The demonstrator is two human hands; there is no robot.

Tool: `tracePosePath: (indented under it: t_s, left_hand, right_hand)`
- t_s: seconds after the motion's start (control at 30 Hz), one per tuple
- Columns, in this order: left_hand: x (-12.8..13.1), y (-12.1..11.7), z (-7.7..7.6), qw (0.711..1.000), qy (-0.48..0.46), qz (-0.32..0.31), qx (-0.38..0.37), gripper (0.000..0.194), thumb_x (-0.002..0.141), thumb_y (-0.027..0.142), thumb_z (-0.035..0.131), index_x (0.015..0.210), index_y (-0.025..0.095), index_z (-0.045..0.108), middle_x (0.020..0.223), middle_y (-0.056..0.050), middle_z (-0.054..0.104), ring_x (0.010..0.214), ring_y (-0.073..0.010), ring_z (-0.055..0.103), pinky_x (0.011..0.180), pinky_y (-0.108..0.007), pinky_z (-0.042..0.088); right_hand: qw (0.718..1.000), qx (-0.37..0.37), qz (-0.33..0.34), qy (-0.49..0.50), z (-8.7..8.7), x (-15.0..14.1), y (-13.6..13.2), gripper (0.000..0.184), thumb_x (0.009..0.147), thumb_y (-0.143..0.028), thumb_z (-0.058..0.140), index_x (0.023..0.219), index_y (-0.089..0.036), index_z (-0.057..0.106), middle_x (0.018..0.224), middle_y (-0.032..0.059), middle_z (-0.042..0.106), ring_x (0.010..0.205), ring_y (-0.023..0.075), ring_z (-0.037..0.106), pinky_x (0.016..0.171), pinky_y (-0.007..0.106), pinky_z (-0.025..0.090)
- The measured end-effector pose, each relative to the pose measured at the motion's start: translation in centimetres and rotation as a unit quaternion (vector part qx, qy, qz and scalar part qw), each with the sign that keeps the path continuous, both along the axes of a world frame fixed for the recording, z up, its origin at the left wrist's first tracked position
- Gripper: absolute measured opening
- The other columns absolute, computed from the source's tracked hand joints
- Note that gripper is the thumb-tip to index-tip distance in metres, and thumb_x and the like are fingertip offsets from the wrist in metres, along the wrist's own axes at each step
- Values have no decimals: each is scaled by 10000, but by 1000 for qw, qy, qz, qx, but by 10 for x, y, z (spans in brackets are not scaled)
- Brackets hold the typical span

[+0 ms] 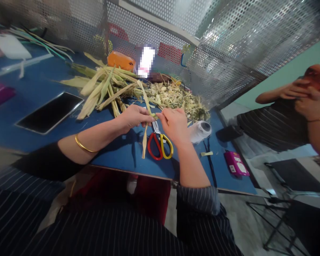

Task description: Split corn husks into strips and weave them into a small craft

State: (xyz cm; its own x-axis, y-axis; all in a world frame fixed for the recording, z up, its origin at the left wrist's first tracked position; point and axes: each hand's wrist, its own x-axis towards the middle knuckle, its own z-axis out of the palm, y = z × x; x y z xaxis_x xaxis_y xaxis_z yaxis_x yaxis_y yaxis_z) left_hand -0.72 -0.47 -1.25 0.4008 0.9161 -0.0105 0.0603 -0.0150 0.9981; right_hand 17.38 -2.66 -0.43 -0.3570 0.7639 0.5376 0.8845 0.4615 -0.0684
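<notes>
Right by the scissors [162, 144], the left hand [134, 118] pinched the husk strip [145, 137], the right hand [174, 124] fingertip-gripping its green bend [153, 115] (knotted or not? unclear!); beyond the scissors, husks [96, 87] lay seemingly unworked.

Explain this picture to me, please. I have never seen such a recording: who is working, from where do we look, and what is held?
There is no machine here, only a person's two bare hands. The single picture comes from a camera worn on that person's head, looking forward and down.

The left hand pinches a pale strip between thumb and fingers. The right hand is close beside it; whether it grips the strip, I cannot tell.

On the blue table are scissors, handles toward the wearer. Beyond are dry husks and a pile of shreds. A white roll stands at right. Another person is at far right.
</notes>
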Motion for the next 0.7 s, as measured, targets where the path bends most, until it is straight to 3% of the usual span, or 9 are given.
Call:
tracePosePath:
  t_s: [0.1,0.23,0.37,0.43,0.53,0.6,0.7]
  left_hand:
    - [2,0,-1,999,-19,-1,-45,196,633,232,774,525,139,641,522,-46,616,437,-85,485,413,-217,307]
    - [3,1,1,990,-80,51,-104,179,642,197,770,545,125,638,589,-72,650,458,-87,509,427,-225,357]
    - [0,5,5,971,-155,105,-152,148,651,158,757,589,118,629,614,-51,646,482,-78,526,435,-207,378]
    - [-1,6,5,964,-175,113,-167,135,646,145,755,612,118,627,590,-30,624,479,-76,523,437,-204,385]
    - [-2,7,5,960,-184,91,-190,134,640,156,763,636,111,637,623,-39,643,496,-79,535,457,-213,412]
    - [-3,9,4,958,-191,88,-196,123,642,156,763,651,106,650,652,-50,660,510,-77,545,467,-211,418]
    - [-5,13,4,947,-215,132,-196,101,653,151,758,683,113,669,656,-39,666,524,-71,559,488,-200,436]
  right_hand:
    - [1000,8,4,-8,-5,0,4,293,958,-348,412,813,-192,614,800,50,659,760,174,560,859,356,367]
    - [995,101,-11,-8,2,3,0,243,928,-319,466,1088,-240,631,1082,102,631,1051,250,531,965,442,318]
    - [989,87,83,-81,5,0,-8,351,924,-313,472,1257,-240,555,1042,102,625,1010,241,540,914,421,355]
    - [981,61,153,-101,1,-5,-9,358,926,-332,473,1251,-204,551,1032,105,636,976,219,562,883,387,382]
    - [974,44,205,-80,-7,-13,-8,247,926,-330,485,1085,-203,625,1003,93,661,934,194,587,869,366,402]
    - [977,26,207,-34,-9,-15,-9,186,922,-311,496,977,-218,647,944,66,674,893,180,598,873,363,409]
    - [980,15,174,98,-4,-13,-13,195,925,-316,483,958,-230,655,942,51,658,918,182,601,872,372,424]
